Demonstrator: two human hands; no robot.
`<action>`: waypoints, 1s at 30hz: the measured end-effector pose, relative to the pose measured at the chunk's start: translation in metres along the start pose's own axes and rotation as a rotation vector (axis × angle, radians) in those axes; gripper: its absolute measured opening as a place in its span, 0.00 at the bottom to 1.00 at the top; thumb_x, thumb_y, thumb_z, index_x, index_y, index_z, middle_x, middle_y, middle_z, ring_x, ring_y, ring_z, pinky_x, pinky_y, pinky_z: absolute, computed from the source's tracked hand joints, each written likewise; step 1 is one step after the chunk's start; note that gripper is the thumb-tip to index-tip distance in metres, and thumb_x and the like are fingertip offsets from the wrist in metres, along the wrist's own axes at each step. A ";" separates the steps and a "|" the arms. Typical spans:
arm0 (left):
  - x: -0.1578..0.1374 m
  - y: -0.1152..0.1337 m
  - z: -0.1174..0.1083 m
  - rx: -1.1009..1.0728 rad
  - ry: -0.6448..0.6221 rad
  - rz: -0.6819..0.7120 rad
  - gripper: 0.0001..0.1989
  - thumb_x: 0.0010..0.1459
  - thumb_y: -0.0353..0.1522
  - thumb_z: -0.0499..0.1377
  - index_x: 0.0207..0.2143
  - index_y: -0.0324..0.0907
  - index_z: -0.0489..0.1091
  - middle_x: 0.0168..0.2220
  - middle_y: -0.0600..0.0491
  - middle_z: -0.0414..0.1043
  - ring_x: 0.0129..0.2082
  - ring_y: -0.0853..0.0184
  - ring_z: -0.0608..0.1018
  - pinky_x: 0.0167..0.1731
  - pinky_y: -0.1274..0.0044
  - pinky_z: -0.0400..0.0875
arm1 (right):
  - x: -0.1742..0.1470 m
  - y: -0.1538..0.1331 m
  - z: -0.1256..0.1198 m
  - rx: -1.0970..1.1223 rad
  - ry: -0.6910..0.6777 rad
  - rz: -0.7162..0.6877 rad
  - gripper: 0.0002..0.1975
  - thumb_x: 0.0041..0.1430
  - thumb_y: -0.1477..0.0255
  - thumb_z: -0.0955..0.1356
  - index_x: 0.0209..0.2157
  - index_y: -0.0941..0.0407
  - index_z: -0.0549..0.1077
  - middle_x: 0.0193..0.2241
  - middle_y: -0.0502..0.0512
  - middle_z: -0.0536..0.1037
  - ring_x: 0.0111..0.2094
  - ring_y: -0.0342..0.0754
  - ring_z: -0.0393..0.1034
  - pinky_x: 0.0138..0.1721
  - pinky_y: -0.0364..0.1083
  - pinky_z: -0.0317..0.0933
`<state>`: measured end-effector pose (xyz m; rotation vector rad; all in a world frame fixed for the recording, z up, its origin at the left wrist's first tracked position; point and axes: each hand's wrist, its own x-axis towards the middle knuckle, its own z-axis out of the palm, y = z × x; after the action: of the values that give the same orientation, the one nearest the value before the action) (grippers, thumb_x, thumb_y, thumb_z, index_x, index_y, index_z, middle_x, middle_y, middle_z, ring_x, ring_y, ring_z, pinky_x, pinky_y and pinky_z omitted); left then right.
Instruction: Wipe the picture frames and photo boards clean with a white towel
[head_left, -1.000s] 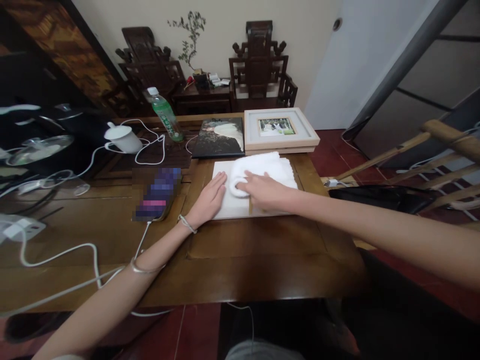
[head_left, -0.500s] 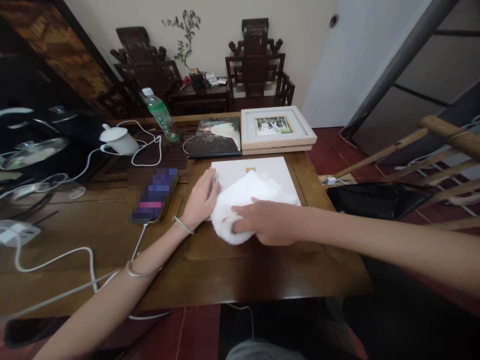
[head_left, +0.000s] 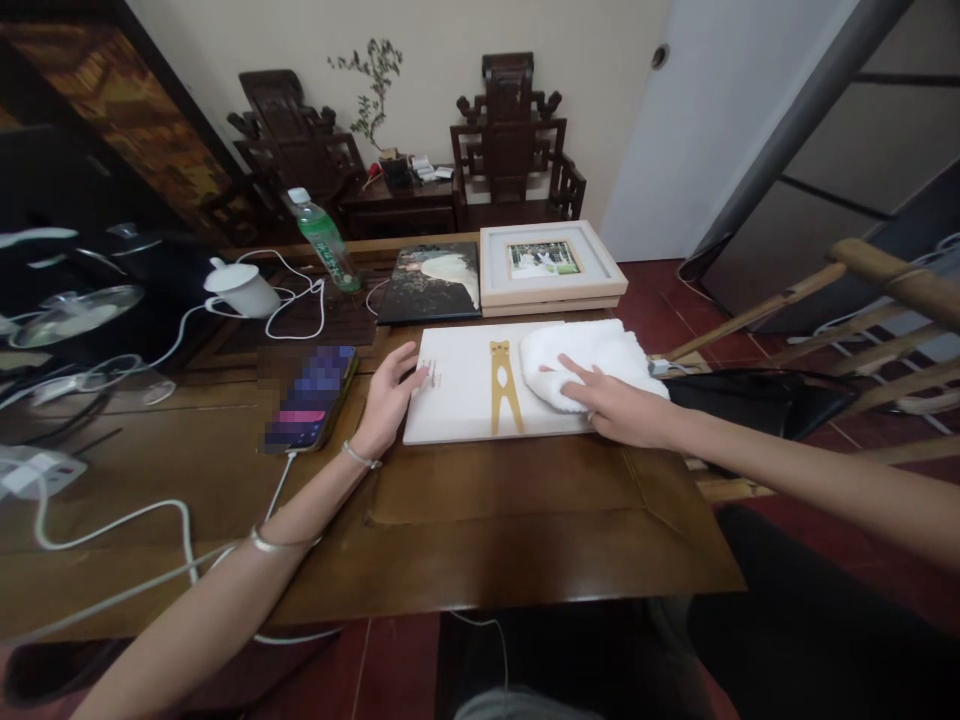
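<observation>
A flat white panel [head_left: 457,385] lies on the wooden table, with a gold, long-legged, cat-like shape [head_left: 501,390] near its middle. Small dark marks show close to its left edge. My left hand [head_left: 390,390] rests at that left edge, fingers apart, the thumb over the panel. On the panel's right part, my right hand [head_left: 615,405] presses down a folded white fluffy cloth [head_left: 592,350], its fingers partly tucked into the fold. The cloth covers the panel's right end and hangs a little past it.
Behind the panel lie a dark photo panel [head_left: 427,290] and stacked light-wood picture frames [head_left: 551,290]. Leftward are a phone [head_left: 311,400] on a white cable, a lidded white cup [head_left: 244,290], a green-labelled bottle [head_left: 326,240] and a power strip [head_left: 37,475]. A wooden chair [head_left: 885,290] stands right.
My right hand has moved the cloth rightward, from the panel's left and middle to its right end, uncovering the gold shape. My left hand stays at the left edge, its fingers spread wider.
</observation>
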<state>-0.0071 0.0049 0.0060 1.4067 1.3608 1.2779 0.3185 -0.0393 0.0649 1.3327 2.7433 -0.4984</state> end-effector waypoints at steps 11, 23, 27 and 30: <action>0.002 0.026 -0.002 -0.730 -0.091 -0.396 0.26 0.65 0.42 0.47 0.56 0.31 0.64 0.51 0.37 0.73 0.52 0.50 0.76 0.50 0.59 0.72 | 0.019 -0.053 0.013 -0.074 0.334 -0.100 0.16 0.61 0.58 0.65 0.41 0.57 0.70 0.68 0.63 0.50 0.67 0.66 0.42 0.61 0.69 0.48; 0.001 0.027 -0.004 -1.061 -0.072 -0.456 0.26 0.67 0.41 0.44 0.55 0.31 0.65 0.45 0.39 0.77 0.49 0.56 0.78 0.48 0.67 0.74 | 0.029 -0.054 -0.019 -0.475 0.418 -0.418 0.18 0.52 0.85 0.64 0.45 0.60 0.71 0.64 0.71 0.57 0.63 0.68 0.53 0.50 0.61 0.64; -0.001 0.024 0.000 -1.059 -0.260 -0.425 0.22 0.66 0.39 0.49 0.53 0.33 0.68 0.52 0.40 0.73 0.56 0.57 0.73 0.55 0.68 0.69 | 0.015 -0.059 -0.059 -0.397 0.532 -0.404 0.16 0.54 0.84 0.60 0.44 0.61 0.68 0.48 0.71 0.74 0.47 0.57 0.70 0.34 0.50 0.66; -0.006 0.024 0.004 -0.968 -0.459 -0.434 0.22 0.63 0.38 0.54 0.54 0.32 0.68 0.61 0.38 0.64 0.63 0.53 0.64 0.60 0.64 0.62 | 0.010 -0.061 -0.080 -0.197 0.684 -0.303 0.08 0.55 0.78 0.63 0.38 0.57 0.67 0.28 0.56 0.74 0.28 0.49 0.67 0.27 0.47 0.59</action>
<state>0.0023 -0.0031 0.0283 0.6098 0.5303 0.9992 0.2725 -0.0421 0.1545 1.2079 3.4391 0.2868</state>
